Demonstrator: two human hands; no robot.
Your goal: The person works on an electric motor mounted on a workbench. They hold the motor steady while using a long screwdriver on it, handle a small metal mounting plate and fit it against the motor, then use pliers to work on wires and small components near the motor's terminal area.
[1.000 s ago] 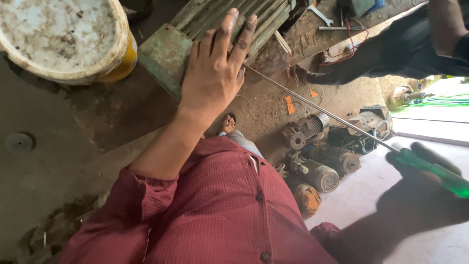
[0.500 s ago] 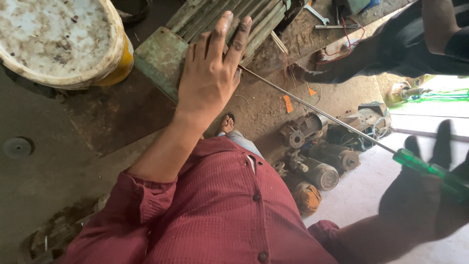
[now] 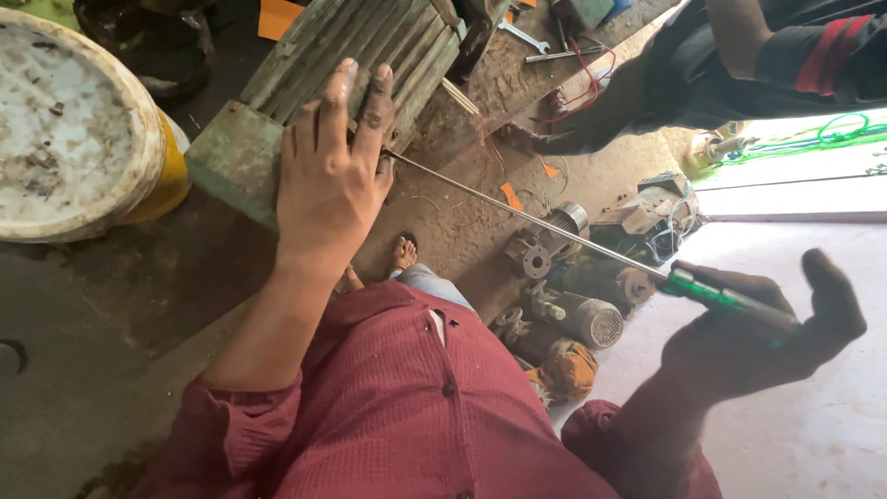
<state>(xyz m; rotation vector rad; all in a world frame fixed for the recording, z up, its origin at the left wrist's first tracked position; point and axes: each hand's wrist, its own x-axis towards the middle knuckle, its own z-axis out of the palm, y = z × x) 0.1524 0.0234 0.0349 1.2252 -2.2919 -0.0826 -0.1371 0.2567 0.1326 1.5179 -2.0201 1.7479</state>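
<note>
My left hand (image 3: pixel 331 180) lies flat on a greenish finned motor housing (image 3: pixel 370 46), fingers spread over its ribs and its square base (image 3: pixel 236 157). A very long screwdriver with a thin steel shaft (image 3: pixel 527 217) runs from under that hand out to the right. Its green handle (image 3: pixel 716 296) rests in my right hand (image 3: pixel 758 337), whose palm is turned up with the fingers loosely curled and the thumb raised. I wear a dark red shirt.
A dirty white-lidded yellow bucket (image 3: pixel 74 139) stands at the left. Several old electric motors (image 3: pixel 573 305) lie on the floor below. Another person in dark clothes (image 3: pixel 739 55) is at the upper right, beside spanners (image 3: pixel 522 37) and red wire.
My right hand has loosened on the green handle and moved slightly left. The left hand stays on the housing; the view has shifted a little.
</note>
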